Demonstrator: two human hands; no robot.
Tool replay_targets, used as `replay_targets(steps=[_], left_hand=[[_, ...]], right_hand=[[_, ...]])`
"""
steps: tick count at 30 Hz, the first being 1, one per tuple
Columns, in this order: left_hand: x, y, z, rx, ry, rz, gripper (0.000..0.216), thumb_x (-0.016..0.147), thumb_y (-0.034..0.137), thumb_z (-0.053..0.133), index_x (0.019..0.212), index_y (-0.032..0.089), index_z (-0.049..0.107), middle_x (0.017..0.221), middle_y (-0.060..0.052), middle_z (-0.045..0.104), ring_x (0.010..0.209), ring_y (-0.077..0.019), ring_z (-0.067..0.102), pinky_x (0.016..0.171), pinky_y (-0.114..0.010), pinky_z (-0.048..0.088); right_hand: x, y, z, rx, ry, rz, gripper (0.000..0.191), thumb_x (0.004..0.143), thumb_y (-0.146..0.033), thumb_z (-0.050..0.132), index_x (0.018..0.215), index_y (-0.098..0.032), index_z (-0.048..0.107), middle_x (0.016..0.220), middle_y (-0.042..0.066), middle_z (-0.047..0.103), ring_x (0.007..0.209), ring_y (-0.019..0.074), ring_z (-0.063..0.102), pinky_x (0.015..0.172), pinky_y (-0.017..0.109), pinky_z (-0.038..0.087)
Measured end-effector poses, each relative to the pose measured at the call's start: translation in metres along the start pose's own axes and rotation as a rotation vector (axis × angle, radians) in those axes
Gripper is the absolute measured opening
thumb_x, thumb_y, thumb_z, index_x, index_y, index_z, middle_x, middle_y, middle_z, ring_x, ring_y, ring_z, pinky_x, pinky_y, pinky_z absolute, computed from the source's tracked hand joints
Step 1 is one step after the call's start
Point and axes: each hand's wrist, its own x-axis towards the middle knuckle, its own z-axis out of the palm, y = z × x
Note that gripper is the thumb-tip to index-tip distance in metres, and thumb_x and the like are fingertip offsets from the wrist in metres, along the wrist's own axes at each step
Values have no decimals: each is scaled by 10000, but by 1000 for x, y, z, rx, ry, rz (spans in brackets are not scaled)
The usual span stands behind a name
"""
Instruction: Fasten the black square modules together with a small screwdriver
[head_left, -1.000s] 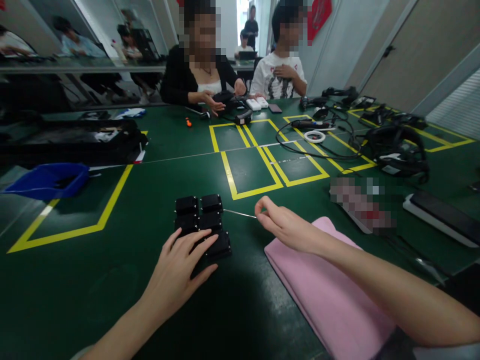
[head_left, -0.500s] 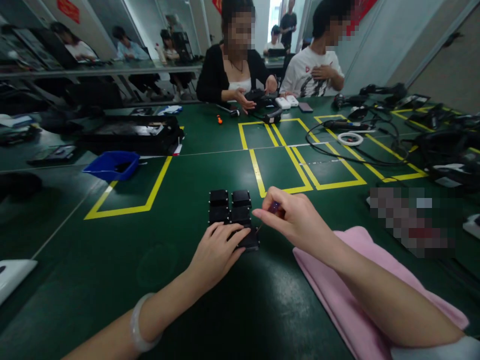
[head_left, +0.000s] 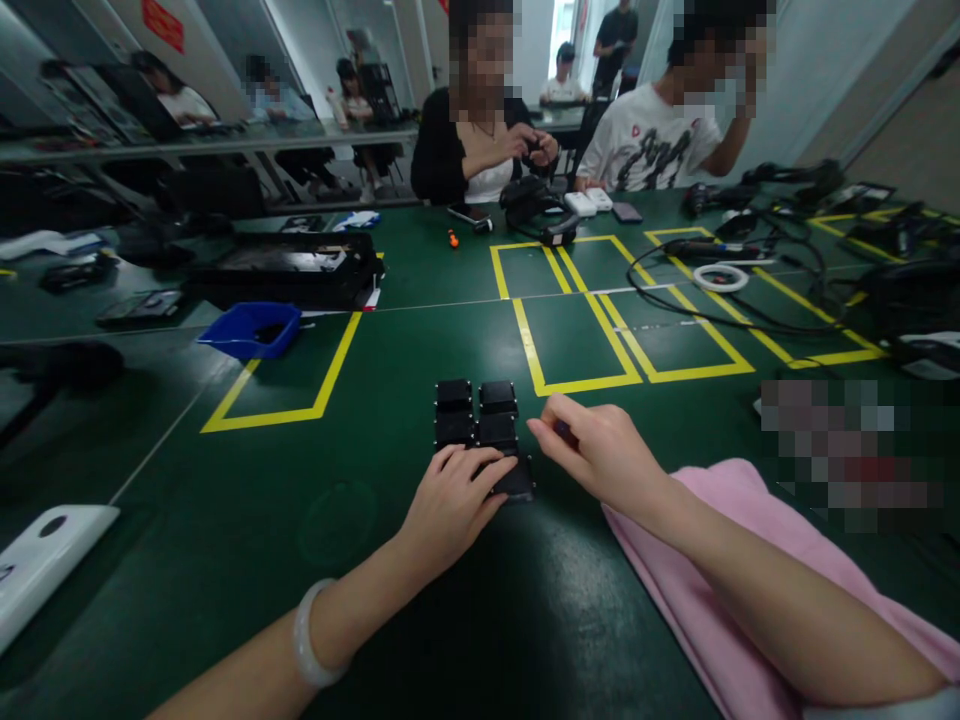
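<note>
Small black blocks (head_left: 496, 431) with silvery studs at their corners stand in two columns on the green table. My left hand (head_left: 450, 505) lies over the nearest ones, its thumb and fingers holding the front right black block (head_left: 515, 480); the front left part is hidden under the fingers. Just right of the blocks, my right hand (head_left: 592, 440) is closed around a small screwdriver (head_left: 566, 432). Only a bit of its purple handle shows between the fingers, and its tip cannot be made out.
A pink cloth (head_left: 720, 490) lies under my right forearm. Left are a blue scoop-like tray (head_left: 251, 330), a black case (head_left: 300, 275) and a white device (head_left: 52, 560). Yellow tape outlines, cables (head_left: 750, 320) and a white ring (head_left: 720, 278) lie farther back. Two people sit opposite.
The view has shifted a little, so everything appears farther right. The screwdriver's thin shaft, faintly visible before, no longer shows. Across the table, one person's hands have risen; another's hand is near the head.
</note>
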Motion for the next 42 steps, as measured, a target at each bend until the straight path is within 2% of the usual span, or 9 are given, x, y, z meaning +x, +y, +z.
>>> replay_targets(steps=[8,15,19,23,42], left_hand=[[-1,-1,2,13,13,11,355,922,228,547,1277,246,529,1211,-44,610,1130,-206,552,1046,-437,346],[0,0,4,21,40,12,356,924,246,548,1280,249,526,1220,-44,603,1158,-206,536,1083,-455,319],[-1,1,4,22,42,15,360,921,240,550,1281,249,530,1227,-45,601,1165,-205,535,1093,-459,316],[0,0,3,24,36,14,359,917,239,554,1276,251,539,1219,-44,604,1162,-204,539,1107,-468,304],[-1,1,1,34,3,-6,364,924,241,541,1288,250,526,1242,-44,598,1180,-208,528,1119,-476,282]], right_hand=[[10,0,-7,66,95,70,260,926,-384,446,727,-217,443,560,-47,461,494,85,420,537,238,250],[0,-1,2,54,23,-5,252,934,-374,437,741,-214,466,559,-55,453,480,78,406,525,230,249],[-9,0,5,47,86,-4,254,937,-376,440,748,-210,473,595,-37,498,502,81,450,536,224,275],[-12,0,5,35,105,-36,256,933,-375,446,737,-214,476,569,-47,483,465,72,421,513,218,268],[-12,0,5,25,85,-115,241,948,-358,434,758,-211,461,557,-64,465,452,58,406,502,218,266]])
